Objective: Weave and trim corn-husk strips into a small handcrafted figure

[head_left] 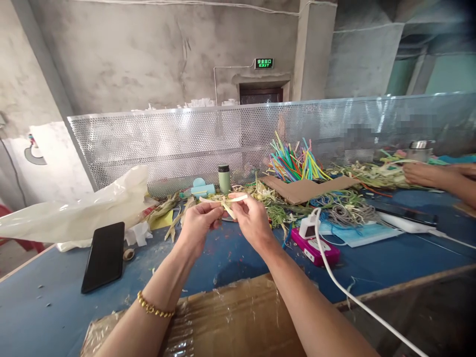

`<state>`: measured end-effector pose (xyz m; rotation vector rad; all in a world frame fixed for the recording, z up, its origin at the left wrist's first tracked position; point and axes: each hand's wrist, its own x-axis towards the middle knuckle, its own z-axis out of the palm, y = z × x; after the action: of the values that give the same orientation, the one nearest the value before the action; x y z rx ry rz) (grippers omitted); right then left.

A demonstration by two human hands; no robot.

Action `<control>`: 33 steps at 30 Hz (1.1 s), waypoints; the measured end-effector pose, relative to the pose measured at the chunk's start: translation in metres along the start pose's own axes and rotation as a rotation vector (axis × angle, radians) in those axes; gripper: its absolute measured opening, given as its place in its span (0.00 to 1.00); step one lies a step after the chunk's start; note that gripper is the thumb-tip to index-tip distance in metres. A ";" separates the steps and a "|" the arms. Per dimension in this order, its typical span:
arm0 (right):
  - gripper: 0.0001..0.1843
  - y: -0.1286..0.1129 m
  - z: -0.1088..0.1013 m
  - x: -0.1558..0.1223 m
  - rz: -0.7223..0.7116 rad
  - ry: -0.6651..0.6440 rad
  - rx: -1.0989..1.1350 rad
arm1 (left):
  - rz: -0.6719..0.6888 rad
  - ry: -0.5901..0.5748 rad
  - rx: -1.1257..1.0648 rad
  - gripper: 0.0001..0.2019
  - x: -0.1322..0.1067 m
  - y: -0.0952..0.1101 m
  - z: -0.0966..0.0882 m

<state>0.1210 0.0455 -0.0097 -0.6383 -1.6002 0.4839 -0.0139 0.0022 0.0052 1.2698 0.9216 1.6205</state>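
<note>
My left hand (200, 220) and my right hand (252, 217) are raised together over the blue table (52, 302), both pinching pale yellow leaf strips (224, 200). The strips cross between my fingertips, one lying level and another hanging down between the hands. A gold bracelet sits on my left wrist. Behind the hands lies a heap of green and yellow leaf strips (273, 204). Coloured straws (293, 162) fan up behind a cardboard sheet (307, 188).
A black phone (103, 256) lies at the left, near a cream plastic bag (82, 208). A pink power bank (315, 246) with a white cable, a green bottle (224, 178) and a perforated metal screen (238, 139) are around. Another person's hand (420, 173) works at the right. A taped cardboard box (230, 322) is in front.
</note>
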 end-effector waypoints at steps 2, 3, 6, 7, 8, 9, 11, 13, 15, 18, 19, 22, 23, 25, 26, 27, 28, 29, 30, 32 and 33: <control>0.16 0.003 -0.003 0.002 0.079 0.083 0.044 | 0.061 0.087 0.092 0.08 0.002 -0.002 -0.001; 0.18 0.003 -0.005 0.004 0.089 0.148 0.058 | 0.093 0.122 0.143 0.08 0.003 -0.002 -0.002; 0.13 -0.002 -0.011 0.006 -0.005 0.229 -0.019 | 0.162 0.165 0.272 0.08 0.005 -0.004 -0.005; 0.10 -0.005 -0.012 0.006 -0.065 0.181 -0.083 | 0.175 0.164 0.303 0.07 0.005 -0.005 -0.005; 0.09 -0.008 -0.013 0.005 -0.125 0.111 -0.151 | 0.184 0.159 0.332 0.07 0.005 -0.006 -0.006; 0.08 -0.011 -0.013 0.004 -0.178 0.039 -0.212 | 0.194 0.154 0.355 0.07 0.005 -0.006 -0.005; 0.10 -0.014 -0.011 0.002 -0.247 -0.050 -0.295 | 0.210 0.128 0.389 0.06 0.005 -0.008 -0.004; 0.11 -0.014 -0.009 0.000 -0.262 -0.076 -0.329 | 0.225 0.092 0.401 0.05 0.004 -0.008 -0.003; 0.08 -0.013 -0.007 -0.001 -0.254 -0.091 -0.335 | 0.249 0.067 0.405 0.05 0.004 -0.009 -0.002; 0.03 -0.012 -0.005 -0.003 -0.252 -0.087 -0.325 | 0.278 0.059 0.423 0.06 0.005 -0.011 -0.003; 0.03 -0.013 -0.005 -0.003 -0.259 -0.076 -0.323 | 0.280 0.059 0.434 0.07 0.006 -0.012 -0.004; 0.02 -0.013 -0.002 -0.006 -0.293 -0.030 -0.355 | 0.286 0.074 0.472 0.07 0.009 -0.015 -0.007; 0.02 -0.013 -0.001 -0.007 -0.302 -0.016 -0.378 | 0.288 0.079 0.483 0.07 0.009 -0.016 -0.008; 0.03 -0.013 0.002 -0.009 -0.307 0.003 -0.430 | 0.290 0.069 0.489 0.07 0.010 -0.017 -0.009; 0.02 -0.012 0.003 -0.009 -0.300 0.014 -0.449 | 0.284 0.054 0.481 0.06 0.010 -0.017 -0.009; 0.02 -0.012 0.004 -0.009 -0.287 0.023 -0.458 | 0.274 0.037 0.462 0.06 0.010 -0.017 -0.009; 0.03 -0.012 0.004 -0.009 -0.270 0.028 -0.453 | 0.258 0.024 0.432 0.06 0.010 -0.016 -0.008; 0.06 -0.012 0.004 -0.009 -0.252 0.028 -0.430 | 0.236 0.010 0.393 0.06 0.009 -0.015 -0.008; 0.10 -0.012 0.004 -0.008 -0.230 0.018 -0.388 | 0.209 -0.004 0.350 0.07 0.008 -0.014 -0.008; 0.15 -0.013 0.002 -0.006 -0.152 -0.013 -0.256 | 0.153 -0.025 0.256 0.06 0.008 -0.011 -0.009; 0.14 -0.014 0.000 -0.005 -0.090 -0.016 -0.180 | 0.122 -0.036 0.215 0.06 0.007 -0.010 -0.010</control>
<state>0.1196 0.0318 -0.0050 -0.6955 -1.6919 0.2811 -0.0223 0.0120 -0.0032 1.5236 1.0346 1.6190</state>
